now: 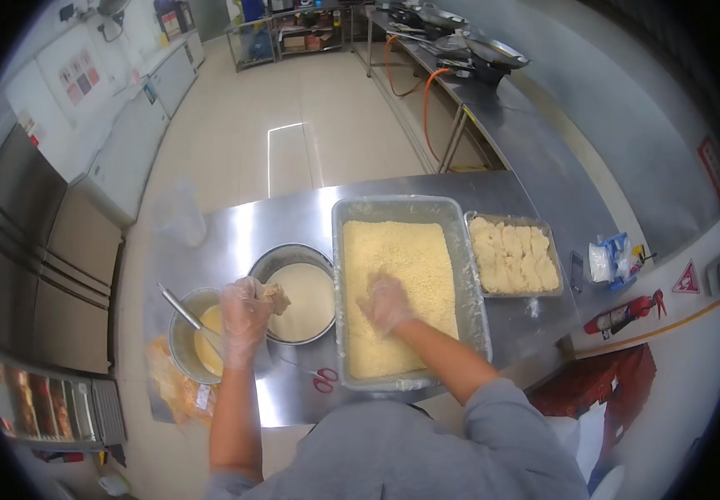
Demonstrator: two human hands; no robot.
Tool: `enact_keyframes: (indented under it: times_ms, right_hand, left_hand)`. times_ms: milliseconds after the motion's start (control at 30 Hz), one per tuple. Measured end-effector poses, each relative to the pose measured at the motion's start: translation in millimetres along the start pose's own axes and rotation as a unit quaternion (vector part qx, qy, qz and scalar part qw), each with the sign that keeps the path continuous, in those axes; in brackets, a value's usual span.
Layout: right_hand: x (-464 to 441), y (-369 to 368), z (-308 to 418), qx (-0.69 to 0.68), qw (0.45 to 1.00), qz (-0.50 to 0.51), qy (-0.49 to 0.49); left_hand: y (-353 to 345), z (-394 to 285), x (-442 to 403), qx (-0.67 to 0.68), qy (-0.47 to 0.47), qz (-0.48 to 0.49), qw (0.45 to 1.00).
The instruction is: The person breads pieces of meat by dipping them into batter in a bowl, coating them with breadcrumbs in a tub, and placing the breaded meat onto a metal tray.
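Note:
My left hand [245, 312], in a clear plastic glove, is closed on a lumpy, pale brown piece of food [275, 298] that looks like raw meat. It is over the left edge of a round metal pot [265, 267] of creamy batter [306, 307]. To the right stands a grey plastic tub [470, 292] filled with yellow breadcrumbs [406, 250]. My right hand [387, 304], also gloved, rests on the crumbs with its fingers apart, the tips partly sunk in. Beside the tub, a clear tray [535, 293] holds several crumb-coated pieces [514, 254] in rows.
Left of the batter, a second pot [178, 342] holds yellow liquid and a metal-handled utensil [178, 307]. An orange plastic bag [175, 387] lies beside it. Red-handled scissors [324, 380] lie near the front edge. A phone [576, 271] and blue-white packet [614, 260] lie at right.

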State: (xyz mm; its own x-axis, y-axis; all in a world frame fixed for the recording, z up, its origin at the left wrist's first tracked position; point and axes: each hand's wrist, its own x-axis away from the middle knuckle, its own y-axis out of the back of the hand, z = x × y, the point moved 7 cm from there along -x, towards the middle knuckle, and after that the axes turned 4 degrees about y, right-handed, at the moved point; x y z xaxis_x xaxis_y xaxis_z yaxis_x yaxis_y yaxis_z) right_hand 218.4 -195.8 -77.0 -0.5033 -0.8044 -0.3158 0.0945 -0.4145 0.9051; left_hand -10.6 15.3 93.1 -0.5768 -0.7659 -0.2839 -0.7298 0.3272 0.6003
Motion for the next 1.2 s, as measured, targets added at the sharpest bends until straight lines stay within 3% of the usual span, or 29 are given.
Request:
enact_keyframes:
  times_ms: [67,167,267,333,400,500,600,667,700,767,833,900,1000,1033,1133,1200]
  right_hand:
    - [19,-8,26,-0.016,0.998,0.033,0.050]
    - [34,21,49,-0.018,0.972,0.220,0.081]
    - [36,12,6,0.104,0.942,0.287,0.141]
    - [32,6,-59,0.076,0.974,0.180,0.117]
    - [19,24,-103,0.108,0.988,0.104,0.023]
    - [-4,55,-122,0.023,0.986,0.121,-0.114]
    - [-21,65,-130,-0.044,0.978,0.060,-0.193]
    - [-35,55,-151,-0.114,0.963,-0.031,-0.243]
    - [-41,39,-170,-0.217,0.929,-0.139,-0.265]
    - [-56,33,-188,-0.309,0.882,-0.229,-0.274]
    - [-61,63,-162,-0.277,0.899,-0.195,-0.276]
    - [-63,70,-146,-0.191,0.954,-0.104,-0.205]
    - [-26,10,-119,-0.049,0.996,0.042,-0.063]
    - [-15,3,-95,-0.053,0.991,0.108,-0.066]
    - [6,-25,-60,-0.072,0.993,0.092,-0.011]
    - [12,-60,-68,-0.038,0.995,0.074,-0.045]
  left_hand:
    - [4,-8,-2,-0.050,-0.031,-0.010,0.998]
    - [5,-3,-3,-0.093,-0.061,-0.022,0.994]
    - [6,-8,-5,-0.054,-0.035,-0.011,0.998]
    - [8,-14,-7,-0.040,-0.031,0.002,0.999]
    - [11,-14,-8,-0.062,-0.050,0.008,0.997]
    - [9,-11,-9,-0.052,-0.077,-0.013,0.996]
    - [-2,12,-15,-0.083,-0.084,-0.008,0.993]
    - [0,5,-16,-0.039,-0.043,0.016,0.998]
    - [0,4,-16,-0.018,-0.021,0.029,0.999]
    - [1,1,-16,-0.037,-0.045,0.025,0.998]
    - [2,-3,-17,-0.056,-0.078,0.016,0.995]
    - [1,-6,-18,-0.074,-0.117,-0.002,0.990]
    - [6,-17,-15,-0.005,-0.060,0.018,0.998]
    - [4,-10,-15,0.015,-0.054,0.026,0.998]
    - [-3,11,-17,0.032,-0.057,0.036,0.997]
    - [-2,12,-18,-0.016,-0.086,0.029,0.996]
